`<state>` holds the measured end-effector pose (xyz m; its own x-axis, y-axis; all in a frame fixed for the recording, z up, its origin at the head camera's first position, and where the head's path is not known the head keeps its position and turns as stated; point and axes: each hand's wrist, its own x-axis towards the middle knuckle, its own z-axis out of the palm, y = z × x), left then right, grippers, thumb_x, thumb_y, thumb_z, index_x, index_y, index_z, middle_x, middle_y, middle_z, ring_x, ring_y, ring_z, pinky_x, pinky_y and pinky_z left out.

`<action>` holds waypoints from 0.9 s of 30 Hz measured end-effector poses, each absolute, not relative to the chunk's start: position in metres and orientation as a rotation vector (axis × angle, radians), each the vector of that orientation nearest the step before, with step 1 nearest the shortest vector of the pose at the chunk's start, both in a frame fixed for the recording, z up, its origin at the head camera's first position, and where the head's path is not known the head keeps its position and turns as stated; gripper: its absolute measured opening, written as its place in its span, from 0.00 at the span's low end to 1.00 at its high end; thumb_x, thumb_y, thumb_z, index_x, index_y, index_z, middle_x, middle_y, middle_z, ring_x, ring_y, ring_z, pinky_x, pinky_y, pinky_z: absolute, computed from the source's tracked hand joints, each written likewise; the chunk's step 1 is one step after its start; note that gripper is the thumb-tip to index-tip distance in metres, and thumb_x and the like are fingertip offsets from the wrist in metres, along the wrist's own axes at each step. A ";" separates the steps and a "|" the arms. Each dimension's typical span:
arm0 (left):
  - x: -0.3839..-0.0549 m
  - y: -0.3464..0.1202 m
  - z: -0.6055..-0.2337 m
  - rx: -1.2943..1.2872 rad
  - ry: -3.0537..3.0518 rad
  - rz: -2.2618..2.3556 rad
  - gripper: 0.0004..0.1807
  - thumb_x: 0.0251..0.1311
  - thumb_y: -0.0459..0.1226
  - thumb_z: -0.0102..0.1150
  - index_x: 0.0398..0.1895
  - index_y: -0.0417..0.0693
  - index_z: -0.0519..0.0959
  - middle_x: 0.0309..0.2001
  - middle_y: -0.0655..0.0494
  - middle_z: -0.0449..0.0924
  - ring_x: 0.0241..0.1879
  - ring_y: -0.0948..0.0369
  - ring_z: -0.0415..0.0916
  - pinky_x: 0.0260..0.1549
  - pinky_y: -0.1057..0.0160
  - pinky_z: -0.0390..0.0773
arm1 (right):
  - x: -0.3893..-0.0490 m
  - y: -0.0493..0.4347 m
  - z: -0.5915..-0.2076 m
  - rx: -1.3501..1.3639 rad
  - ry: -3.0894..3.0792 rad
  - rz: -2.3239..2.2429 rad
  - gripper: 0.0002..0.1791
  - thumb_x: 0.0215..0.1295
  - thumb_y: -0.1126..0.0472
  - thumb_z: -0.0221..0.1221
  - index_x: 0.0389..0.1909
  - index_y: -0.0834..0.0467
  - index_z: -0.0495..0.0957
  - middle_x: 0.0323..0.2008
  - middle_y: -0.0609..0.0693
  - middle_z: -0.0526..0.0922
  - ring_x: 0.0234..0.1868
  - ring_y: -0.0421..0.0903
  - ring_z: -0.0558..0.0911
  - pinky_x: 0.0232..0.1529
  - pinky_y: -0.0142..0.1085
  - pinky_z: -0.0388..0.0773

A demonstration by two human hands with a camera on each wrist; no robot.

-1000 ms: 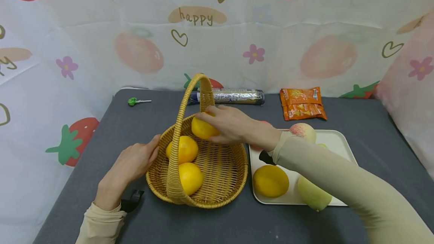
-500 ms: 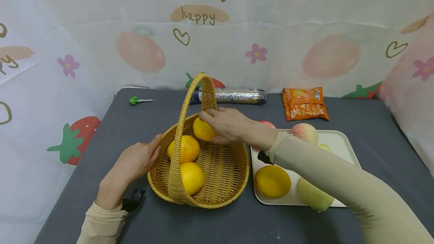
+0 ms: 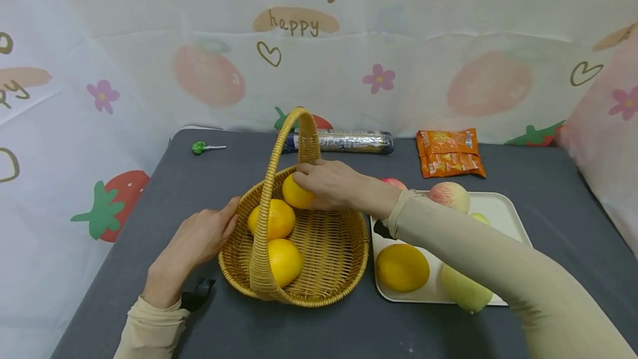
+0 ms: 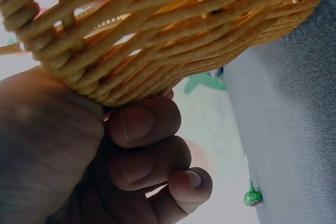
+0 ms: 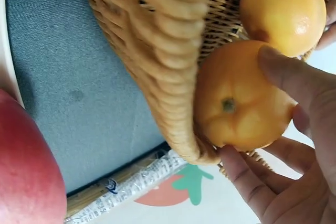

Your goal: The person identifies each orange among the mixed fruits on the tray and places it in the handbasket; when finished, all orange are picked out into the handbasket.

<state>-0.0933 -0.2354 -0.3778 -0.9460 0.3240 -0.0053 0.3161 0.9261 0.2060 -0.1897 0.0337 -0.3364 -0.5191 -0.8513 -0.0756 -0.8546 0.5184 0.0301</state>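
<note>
A wicker basket [image 3: 326,259] with a tall arched handle stands in the middle of the table. My left hand [image 3: 199,237] grips its left rim; in the left wrist view, curled fingers [image 4: 139,124] show just below the weave. Inside the basket's far side, my right hand [image 3: 336,184] holds an orange [image 3: 296,191]. From the right wrist camera, thumb and fingertips span this orange [image 5: 236,90], which is close to the basket wall. Two more oranges, one middle [image 3: 279,219] and one nearer [image 3: 285,262], lie along the basket's left side, partly behind the handle.
Right of the basket, a white tray [image 3: 503,212] bears a dark yellow fruit [image 3: 402,267], a pale green fruit [image 3: 466,291], a peach [image 3: 450,195] and a red fruit [image 3: 394,183], partly under my forearm. Behind lie a lollipop [image 3: 199,147], a long wrapped roll [image 3: 356,142] and an orange packet [image 3: 450,153].
My right hand has sunk slightly with the orange, lower into the basket's far side. The left hand keeps its grip on the rim. The whole view has shifted a little.
</note>
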 end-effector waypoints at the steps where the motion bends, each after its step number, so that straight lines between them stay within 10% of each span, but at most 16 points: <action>1: -0.093 -0.235 -0.378 0.511 3.048 0.313 0.23 0.71 0.38 0.48 0.66 0.40 0.68 0.15 0.57 0.61 0.14 0.61 0.59 0.16 0.64 0.60 | -0.190 0.034 -0.337 -1.523 2.688 0.099 0.21 0.63 0.50 0.65 0.50 0.57 0.74 0.55 0.55 0.78 0.43 0.54 0.80 0.43 0.42 0.80; 10: -0.093 -0.234 -0.376 0.510 3.046 0.306 0.22 0.70 0.38 0.49 0.65 0.40 0.68 0.15 0.57 0.61 0.15 0.61 0.60 0.16 0.64 0.61 | -0.189 0.038 -0.338 -1.549 2.678 0.072 0.06 0.70 0.63 0.56 0.34 0.56 0.80 0.50 0.54 0.79 0.38 0.50 0.76 0.40 0.39 0.77; 27: -0.094 -0.233 -0.376 0.489 3.036 0.307 0.23 0.70 0.37 0.49 0.66 0.39 0.68 0.15 0.57 0.61 0.14 0.61 0.60 0.17 0.64 0.61 | -0.186 0.041 -0.339 -1.524 2.686 0.075 0.08 0.74 0.63 0.51 0.46 0.55 0.79 0.57 0.56 0.77 0.45 0.52 0.79 0.45 0.41 0.80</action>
